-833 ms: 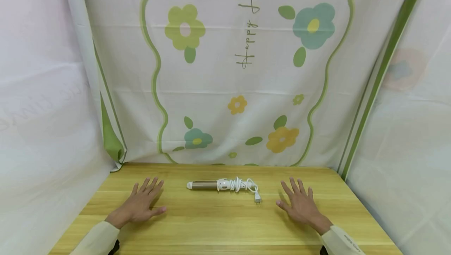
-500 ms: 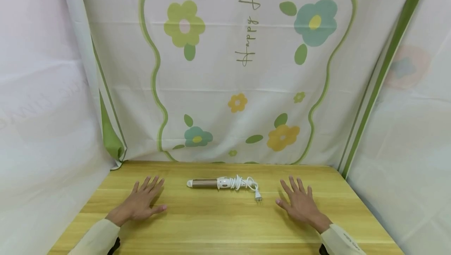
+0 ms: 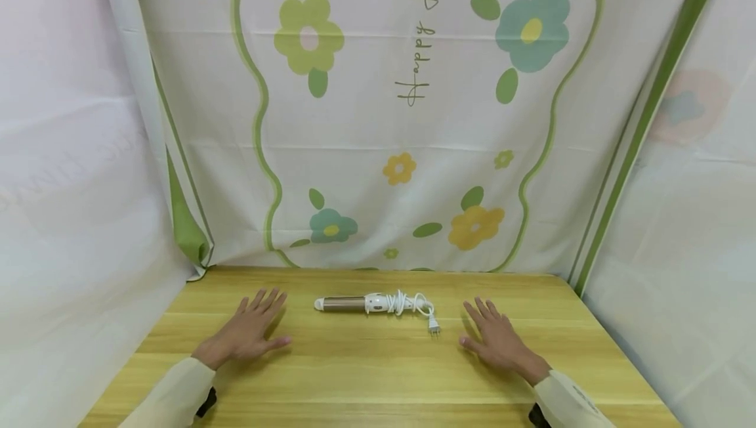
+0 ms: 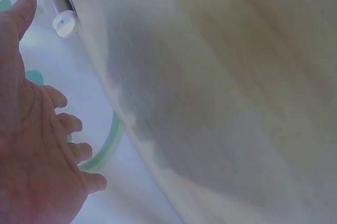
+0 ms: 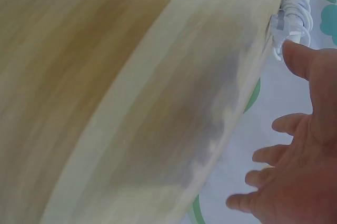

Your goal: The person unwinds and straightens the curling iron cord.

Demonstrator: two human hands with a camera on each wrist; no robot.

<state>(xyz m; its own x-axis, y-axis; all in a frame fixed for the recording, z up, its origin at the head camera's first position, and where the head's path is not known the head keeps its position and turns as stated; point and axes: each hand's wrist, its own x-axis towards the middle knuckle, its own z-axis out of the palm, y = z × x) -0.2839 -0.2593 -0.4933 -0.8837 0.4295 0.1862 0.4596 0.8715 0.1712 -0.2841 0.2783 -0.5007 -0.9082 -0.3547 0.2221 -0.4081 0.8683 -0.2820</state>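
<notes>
A curling iron (image 3: 345,304) with a brown barrel and white handle lies crosswise on the wooden table (image 3: 366,375). Its white cord (image 3: 400,302) is wound round the handle, and the two-pin plug (image 3: 434,326) rests at the right end. To its left, my left hand (image 3: 251,329) is spread palm down with nothing in it. On the other side my right hand (image 3: 499,339) is also spread and holds nothing. Both wrist views show gaps between the palms and the tabletop. The barrel's white tip (image 4: 65,23) shows in the left wrist view, the wound handle (image 5: 298,11) in the right.
A white curtain (image 3: 354,119) with printed flowers hangs behind the table's back edge. More pale cloth hangs along the left side (image 3: 71,218) and the right side (image 3: 679,251).
My left hand has moved right and slightly forward, toward the curling iron. The right hand has shifted a little to the left. The head view has tilted slightly; the curling iron stays put.
</notes>
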